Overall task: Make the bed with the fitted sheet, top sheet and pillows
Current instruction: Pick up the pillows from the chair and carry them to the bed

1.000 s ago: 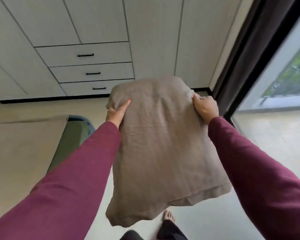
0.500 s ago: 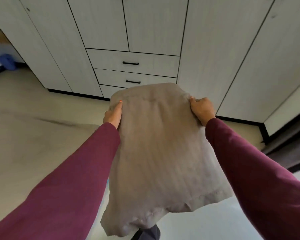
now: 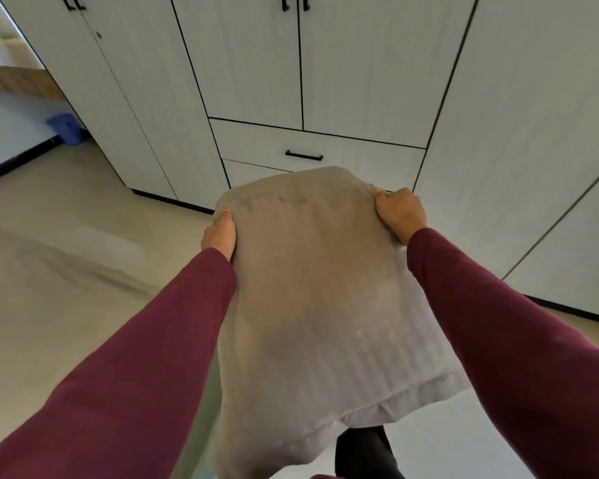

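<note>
Pillow (image 3: 312, 288) x1 | L hand (image 3: 218, 235) + R hand (image 3: 400, 212) grip it (far corners)

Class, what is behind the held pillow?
Behind the pillow stands the wardrobe; one drawer shows fully, while the lower drawers are mostly covered.

The wardrobe (image 3: 325, 81) stands close ahead of the held pillow (image 3: 325, 288) — open floor (image 3: 66, 219) lies to the left.
</note>
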The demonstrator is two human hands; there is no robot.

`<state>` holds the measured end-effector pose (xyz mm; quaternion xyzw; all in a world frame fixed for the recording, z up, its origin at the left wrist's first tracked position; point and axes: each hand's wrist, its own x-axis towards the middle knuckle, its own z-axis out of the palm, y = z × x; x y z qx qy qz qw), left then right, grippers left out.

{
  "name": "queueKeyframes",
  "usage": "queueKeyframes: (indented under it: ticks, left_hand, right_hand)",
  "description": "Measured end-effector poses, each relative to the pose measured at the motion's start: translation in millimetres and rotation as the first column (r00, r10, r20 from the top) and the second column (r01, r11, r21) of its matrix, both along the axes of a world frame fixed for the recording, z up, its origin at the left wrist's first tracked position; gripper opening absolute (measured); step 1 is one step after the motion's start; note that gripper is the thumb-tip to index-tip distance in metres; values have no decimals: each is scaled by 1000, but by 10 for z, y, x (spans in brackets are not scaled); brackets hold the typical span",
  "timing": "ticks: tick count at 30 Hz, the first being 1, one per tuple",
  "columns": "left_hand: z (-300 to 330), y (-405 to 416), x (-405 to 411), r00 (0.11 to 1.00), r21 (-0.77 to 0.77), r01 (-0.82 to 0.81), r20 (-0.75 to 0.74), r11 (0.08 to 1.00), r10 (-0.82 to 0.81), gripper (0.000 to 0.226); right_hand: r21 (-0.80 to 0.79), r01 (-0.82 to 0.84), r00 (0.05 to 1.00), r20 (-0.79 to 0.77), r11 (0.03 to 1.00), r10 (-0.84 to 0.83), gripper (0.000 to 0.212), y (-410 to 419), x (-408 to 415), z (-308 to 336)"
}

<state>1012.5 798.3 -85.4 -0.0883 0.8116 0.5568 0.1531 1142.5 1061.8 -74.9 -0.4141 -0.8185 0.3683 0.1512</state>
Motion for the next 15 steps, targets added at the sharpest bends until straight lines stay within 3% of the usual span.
queueKeyframes:
  ticks: [10, 15]
  left_hand:
    - [-135, 924, -1336, 969, -32, -235, 74, 971, 237, 74]
    - [-218, 995, -1890, 938, -54, -334, 83, 941, 338, 76]
  right_hand:
    - [-15, -197, 978, 61, 980, 197, 50, 1042, -1902, -14]
    - [-3, -285, 955, 82, 959, 284, 52, 1145, -2751, -31]
